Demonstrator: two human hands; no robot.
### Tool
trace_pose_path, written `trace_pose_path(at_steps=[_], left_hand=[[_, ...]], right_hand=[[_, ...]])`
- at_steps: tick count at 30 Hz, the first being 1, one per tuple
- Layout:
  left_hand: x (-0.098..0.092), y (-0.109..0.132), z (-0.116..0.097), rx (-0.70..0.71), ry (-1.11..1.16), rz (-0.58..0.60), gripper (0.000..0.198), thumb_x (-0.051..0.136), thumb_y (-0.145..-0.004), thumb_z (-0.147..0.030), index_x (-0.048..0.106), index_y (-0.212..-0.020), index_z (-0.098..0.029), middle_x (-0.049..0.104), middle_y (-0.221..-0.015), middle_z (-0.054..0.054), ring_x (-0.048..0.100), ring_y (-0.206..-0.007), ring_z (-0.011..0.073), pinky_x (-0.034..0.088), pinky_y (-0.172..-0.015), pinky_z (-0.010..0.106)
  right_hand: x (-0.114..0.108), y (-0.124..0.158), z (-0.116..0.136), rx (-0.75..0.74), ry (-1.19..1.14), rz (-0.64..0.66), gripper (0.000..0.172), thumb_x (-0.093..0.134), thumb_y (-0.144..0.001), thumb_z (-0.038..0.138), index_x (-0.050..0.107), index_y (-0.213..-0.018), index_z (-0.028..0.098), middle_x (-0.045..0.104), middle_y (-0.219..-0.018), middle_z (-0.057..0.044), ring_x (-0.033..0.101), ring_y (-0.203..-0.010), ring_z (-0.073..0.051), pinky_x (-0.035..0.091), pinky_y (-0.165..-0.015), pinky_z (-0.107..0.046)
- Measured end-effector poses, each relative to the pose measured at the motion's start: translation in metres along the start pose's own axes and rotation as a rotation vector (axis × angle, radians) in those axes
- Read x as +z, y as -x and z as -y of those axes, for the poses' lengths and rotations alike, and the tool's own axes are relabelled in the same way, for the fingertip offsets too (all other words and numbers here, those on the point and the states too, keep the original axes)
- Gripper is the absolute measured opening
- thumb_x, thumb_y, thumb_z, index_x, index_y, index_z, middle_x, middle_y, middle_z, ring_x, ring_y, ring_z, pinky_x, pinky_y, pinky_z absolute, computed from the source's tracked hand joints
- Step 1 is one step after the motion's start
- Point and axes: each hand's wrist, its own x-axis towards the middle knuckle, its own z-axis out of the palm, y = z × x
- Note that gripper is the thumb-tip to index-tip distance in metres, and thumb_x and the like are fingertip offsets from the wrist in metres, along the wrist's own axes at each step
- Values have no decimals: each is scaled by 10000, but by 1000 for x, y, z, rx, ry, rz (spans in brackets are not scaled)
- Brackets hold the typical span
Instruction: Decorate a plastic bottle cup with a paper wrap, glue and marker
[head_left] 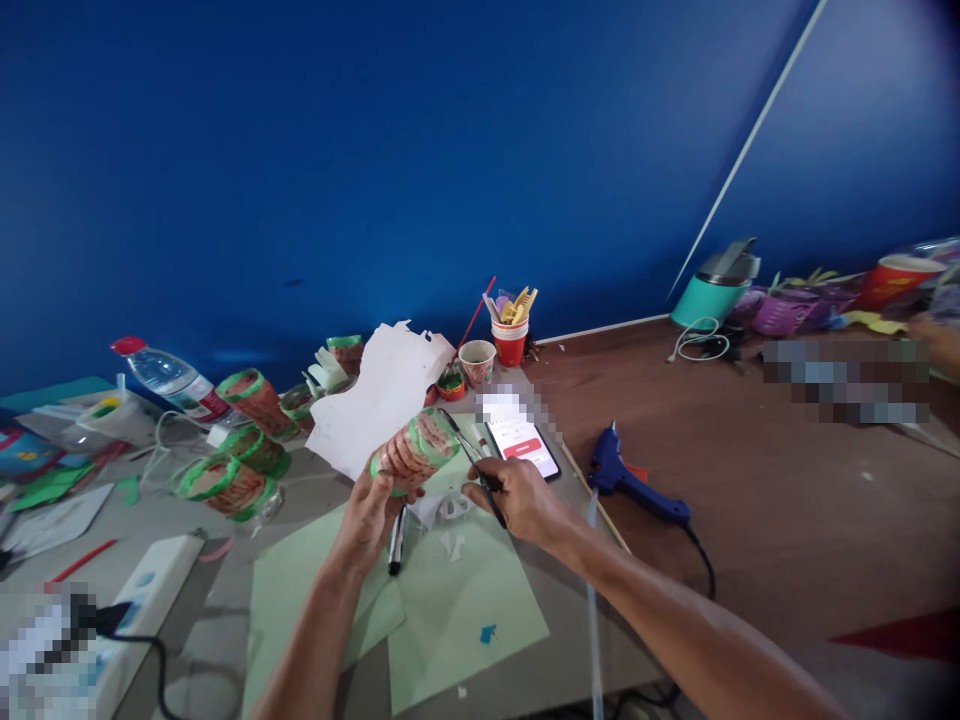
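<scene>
My left hand (371,520) is wrapped round a paper cup (416,450) with a red pattern and green rim, held on its side above the grey table (180,520). My right hand (517,498) grips a thin black tool (474,462), probably scissors, whose tip meets the cup's rim. A black marker (395,545) lies under my left hand on pale green paper sheets (450,600). White paper scraps (450,512) lie between my hands.
Several similar cups (225,485) and a water bottle (176,383) lie at the left. A phone (523,447), a blue glue gun (634,482), a red cup of tools (511,335) and a white cut paper sheet (375,400) are nearby. A power strip (142,590) sits front left.
</scene>
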Motion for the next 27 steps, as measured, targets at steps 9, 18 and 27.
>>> trace_pose_path(at_steps=[9, 18, 27], left_hand=[[0, 0, 2, -74, -96, 127, 511, 694, -717, -548, 650, -1021, -140, 648, -754, 45, 558, -643, 146, 462, -583, 245], [3, 1, 0, -79, -98, 103, 510, 696, -694, -574, 650, -946, -134, 641, -760, 49, 558, -615, 137, 445, -544, 237], [6, 0, -1, -112, -137, 153, 532, 700, -667, -604, 658, -875, -117, 635, -695, 53, 561, -588, 146, 414, -486, 223]], right_hand=[[-4, -3, 0, 12, 45, -58, 311, 588, -798, 456, 629, -690, 167, 443, -505, 25, 323, -476, -106, 252, -478, -227], [-6, -3, 2, 18, 41, -37, 253, 586, -799, 396, 625, -702, 166, 419, -509, 40, 297, -490, -99, 252, -482, -218], [-12, -3, 4, 38, 52, -10, 269, 582, -771, 330, 481, -563, 192, 325, -500, 55, 250, -506, -101, 216, -473, -224]])
